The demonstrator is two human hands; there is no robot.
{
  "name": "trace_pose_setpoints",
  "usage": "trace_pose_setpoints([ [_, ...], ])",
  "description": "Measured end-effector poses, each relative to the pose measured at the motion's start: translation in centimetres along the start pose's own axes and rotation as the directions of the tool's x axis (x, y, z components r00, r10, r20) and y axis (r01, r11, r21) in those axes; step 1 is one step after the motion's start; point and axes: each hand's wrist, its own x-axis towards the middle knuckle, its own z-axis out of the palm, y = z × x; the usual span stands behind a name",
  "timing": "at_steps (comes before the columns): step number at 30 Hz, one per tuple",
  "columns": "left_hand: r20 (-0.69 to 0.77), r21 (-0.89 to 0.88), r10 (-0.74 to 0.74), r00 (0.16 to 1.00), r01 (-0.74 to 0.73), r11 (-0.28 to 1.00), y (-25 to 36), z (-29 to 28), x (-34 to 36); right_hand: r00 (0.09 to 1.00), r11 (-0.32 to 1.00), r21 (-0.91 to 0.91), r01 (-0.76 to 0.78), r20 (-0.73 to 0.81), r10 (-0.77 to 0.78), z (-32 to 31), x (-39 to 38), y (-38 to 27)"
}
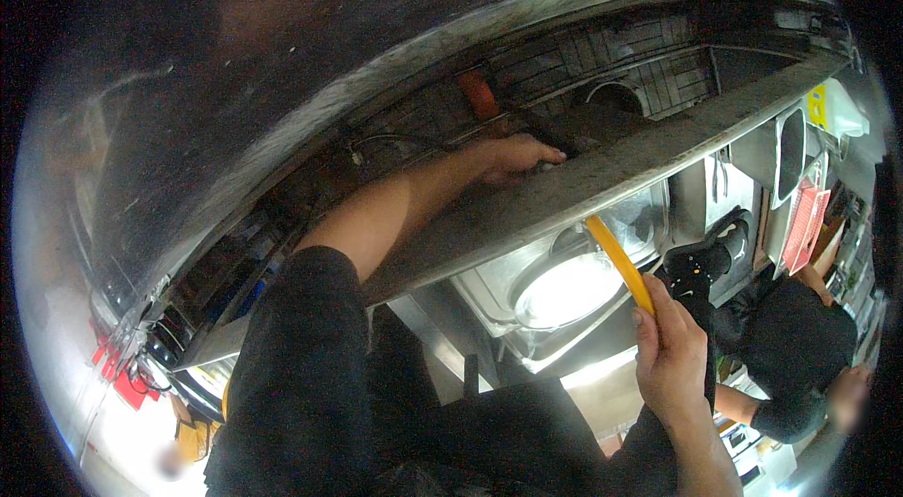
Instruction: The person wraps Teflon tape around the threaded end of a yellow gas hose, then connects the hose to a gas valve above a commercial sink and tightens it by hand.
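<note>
My left hand (517, 157) reaches over a long grimy metal ledge (649, 144). Its fingers look curled, and what is in them, if anything, is lost in the dark beside a blackish object. Lower and to the right, my right hand (673, 347) is closed round a curved yellow strip (618, 264), which could be a hose or a handle. The strip's far end stands at the ledge's lower edge. I cannot tell whether it continues behind.
Dark tiles and a round opening (613, 97) lie behind the ledge, near an orange-red piece (478, 94). Below are a bright round metal basin (569, 290) and a red basket (806, 224). Another person in black (795, 342) stands close at right.
</note>
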Motion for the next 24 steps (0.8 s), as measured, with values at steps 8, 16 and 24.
trace_pose_setpoints([
  [8,-0.001,0.162,0.118,0.993,-0.116,0.98,0.9,0.0,-0.3,0.999,0.998,-0.06,0.031,0.035,-0.029,-0.2,0.3,0.2],
  [16,-0.029,0.365,0.116,0.993,-0.097,0.926,2.2,0.7,0.0,1.0,1.0,0.01,-0.02,0.012,0.02,-0.1,0.1,0.1],
  [24,-0.159,0.237,-0.043,0.986,0.081,0.968,3.2,2.1,1.0,1.0,1.0,-0.008,0.008,0.028,-0.008,-0.2,0.3,0.2],
])
